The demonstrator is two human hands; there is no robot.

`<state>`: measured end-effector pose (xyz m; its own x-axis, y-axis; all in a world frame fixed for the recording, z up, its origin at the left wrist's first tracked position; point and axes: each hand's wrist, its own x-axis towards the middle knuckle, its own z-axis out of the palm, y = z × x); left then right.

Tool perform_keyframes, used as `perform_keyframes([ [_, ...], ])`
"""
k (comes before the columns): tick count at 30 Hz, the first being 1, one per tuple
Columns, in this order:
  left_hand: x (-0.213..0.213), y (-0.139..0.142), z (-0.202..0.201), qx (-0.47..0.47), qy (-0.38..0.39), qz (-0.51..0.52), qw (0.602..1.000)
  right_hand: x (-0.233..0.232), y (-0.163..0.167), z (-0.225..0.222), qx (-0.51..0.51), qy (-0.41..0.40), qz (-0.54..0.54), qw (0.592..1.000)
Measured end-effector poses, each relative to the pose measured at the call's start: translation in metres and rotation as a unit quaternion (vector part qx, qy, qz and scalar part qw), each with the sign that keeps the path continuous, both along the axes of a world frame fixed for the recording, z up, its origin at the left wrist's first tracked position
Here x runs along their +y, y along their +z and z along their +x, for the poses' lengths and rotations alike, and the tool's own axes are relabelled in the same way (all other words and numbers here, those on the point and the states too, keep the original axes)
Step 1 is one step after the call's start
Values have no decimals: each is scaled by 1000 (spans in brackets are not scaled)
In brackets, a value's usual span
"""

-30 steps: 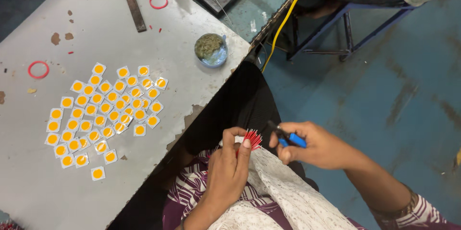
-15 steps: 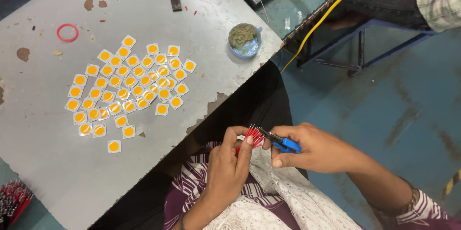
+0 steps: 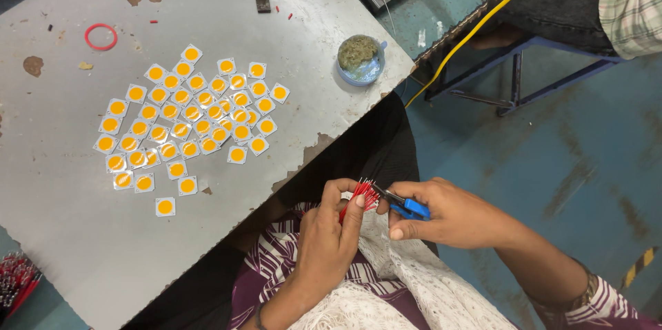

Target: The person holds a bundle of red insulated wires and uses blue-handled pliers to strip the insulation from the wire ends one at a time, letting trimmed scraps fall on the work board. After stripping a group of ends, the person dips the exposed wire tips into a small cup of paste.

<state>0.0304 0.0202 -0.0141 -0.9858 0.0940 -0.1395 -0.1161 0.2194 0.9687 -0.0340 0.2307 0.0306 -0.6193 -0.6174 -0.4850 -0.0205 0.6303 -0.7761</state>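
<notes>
1. The left hand (image 3: 329, 233) is pinching a bundle of red wires (image 3: 360, 195) between thumb and fingers, over the lap, just off the table's torn near edge.
2. The right hand (image 3: 452, 214) is gripping blue-handled cutters (image 3: 407, 206), fingers pressed together round the handles, with the tip touching the wire ends.
3. At 10 o'clock from the hands, yellow square chips (image 3: 189, 116) are lying clustered on the grey table (image 3: 69, 220).
4. At 12 o'clock, a blue dish (image 3: 359, 61) is sitting near the table's edge.
5. Open floor is lying at 3 o'clock.
</notes>
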Motion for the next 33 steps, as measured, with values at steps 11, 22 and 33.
perform_keyframes([
  [11, 0, -2, 0, -15, -11, -4, 1000, 3, -4, -1, -11, 2, 31, 999],
  [22, 3, 2, 3, -17, -21, -14, 1000, 7, 3, -4, 12, 30, 0, 999],
  [33, 3, 1, 4, -22, -40, -15, 999, 9, 2, -7, 8, 45, 60, 997],
])
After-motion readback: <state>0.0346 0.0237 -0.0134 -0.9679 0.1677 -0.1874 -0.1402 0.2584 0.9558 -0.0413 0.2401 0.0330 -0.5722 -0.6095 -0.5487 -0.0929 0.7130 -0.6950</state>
